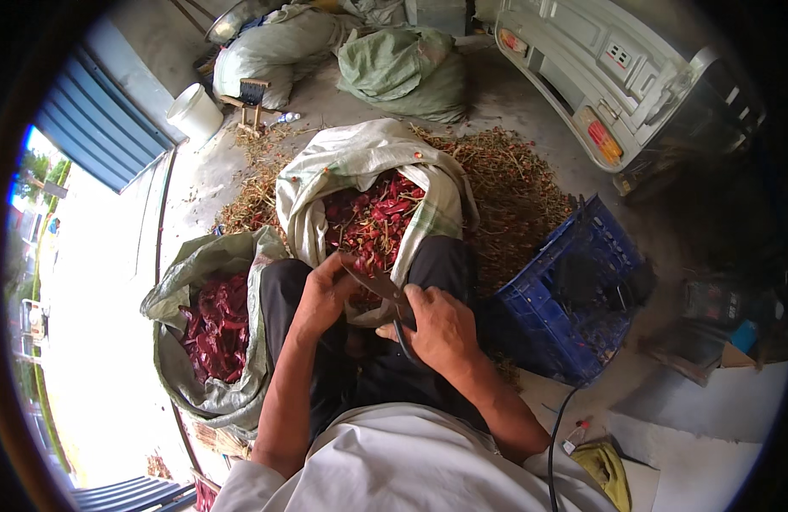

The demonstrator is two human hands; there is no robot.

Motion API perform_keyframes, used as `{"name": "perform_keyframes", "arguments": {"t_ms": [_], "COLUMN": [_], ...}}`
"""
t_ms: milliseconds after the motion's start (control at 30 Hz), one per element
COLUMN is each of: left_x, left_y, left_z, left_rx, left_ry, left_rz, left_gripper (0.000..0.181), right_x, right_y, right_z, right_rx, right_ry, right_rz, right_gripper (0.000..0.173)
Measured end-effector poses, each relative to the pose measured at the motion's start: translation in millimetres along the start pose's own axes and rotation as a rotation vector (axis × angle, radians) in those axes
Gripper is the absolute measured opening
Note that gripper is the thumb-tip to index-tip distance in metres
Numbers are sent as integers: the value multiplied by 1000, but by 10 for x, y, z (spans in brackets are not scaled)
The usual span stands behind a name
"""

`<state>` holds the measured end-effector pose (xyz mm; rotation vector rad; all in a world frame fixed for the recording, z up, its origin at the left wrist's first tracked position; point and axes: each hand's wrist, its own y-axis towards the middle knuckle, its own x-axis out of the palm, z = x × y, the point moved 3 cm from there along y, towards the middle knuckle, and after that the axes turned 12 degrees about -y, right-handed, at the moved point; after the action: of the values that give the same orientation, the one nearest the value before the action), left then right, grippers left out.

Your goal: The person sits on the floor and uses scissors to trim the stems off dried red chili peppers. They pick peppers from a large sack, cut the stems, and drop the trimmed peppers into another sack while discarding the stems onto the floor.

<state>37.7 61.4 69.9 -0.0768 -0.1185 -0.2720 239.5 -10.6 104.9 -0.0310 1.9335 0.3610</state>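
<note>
Between my knees stands an off-white woven sack [368, 147], its mouth rolled back, holding dried red chili peppers [384, 208] mixed with stems. My right hand [442, 323] grips a pair of scissors [384, 288] with dark handles, their blades pointing up and left toward my other hand. My left hand [330, 291] is by the blade tips at the near side of the sack mouth, fingers bent together; whether a pepper is between them cannot be made out. Beside my left leg, a greenish woven sack [261, 313] contains deep red, glossy dried peppers [218, 329].
Cut stems and scraps [506, 179] lie around the central sack. A blue plastic crate [528, 301] sits tilted at right, with a black cable [556, 435] nearby. Farther off are full sacks [400, 70], a white bucket [195, 115], a small wooden stool [256, 105] and a vehicle's rear [599, 70].
</note>
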Motion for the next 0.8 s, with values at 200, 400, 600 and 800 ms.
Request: {"name": "perform_keyframes", "arguments": {"t_ms": [200, 400, 600, 800], "left_x": [-49, -292, -430, -457], "left_y": [163, 317, 411, 640], "left_z": [55, -72, 26, 169], "left_rx": [31, 73, 198, 261], "left_ry": [-226, 34, 155, 184], "left_rz": [208, 203, 312, 335], "left_gripper": [18, 17, 17, 17], "right_x": [-26, 36, -5, -50], "right_y": [274, 505, 690, 1062], "right_z": [40, -77, -190, -274], "right_rx": [17, 23, 67, 60], "right_ry": [1, 41, 161, 12], "right_rz": [7, -61, -105, -183], "right_gripper": [63, 59, 60, 53]}}
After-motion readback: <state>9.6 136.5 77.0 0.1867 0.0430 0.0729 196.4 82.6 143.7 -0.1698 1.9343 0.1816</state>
